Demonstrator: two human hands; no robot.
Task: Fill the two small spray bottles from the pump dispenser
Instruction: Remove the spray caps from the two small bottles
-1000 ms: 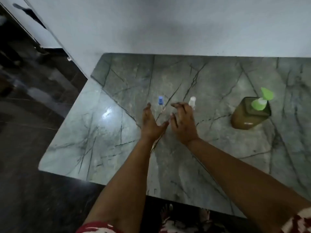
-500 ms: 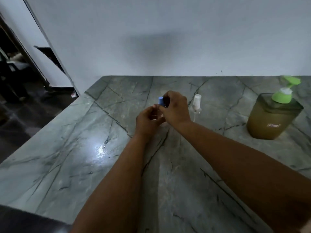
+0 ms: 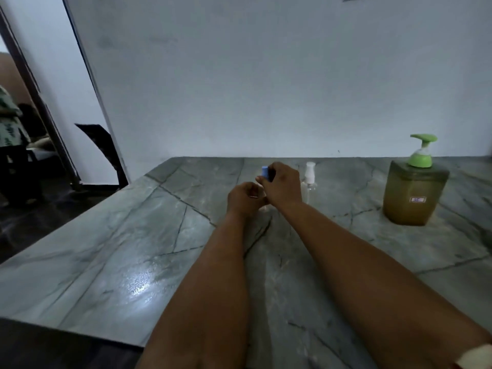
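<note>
The blue-capped bottle is almost wholly hidden behind the two hands; only its blue cap (image 3: 265, 172) shows, poking up above the fingers. The body below cannot be made out. Both forearms reach forward from the bottom edge, which cuts them off, and meet near the middle of the worktop (image 3: 111, 249). The left hand (image 3: 243, 199) is curled low, knuckles toward the camera, apparently gripping the hidden body. The right hand (image 3: 282, 183) sits just above and behind it, fingers curled over, pinching the blue cap at its side. The cap points up, so the bottle appears to stand upright.

Just right of the right hand, partly covered by it, the white-capped bottle (image 3: 310, 179) stands upright on the worktop, its clear body hard to see. Well apart at the right stands the dispenser (image 3: 414, 193), amber with a green pump whose spout points left. A wall (image 3: 266, 75) rises behind.
</note>
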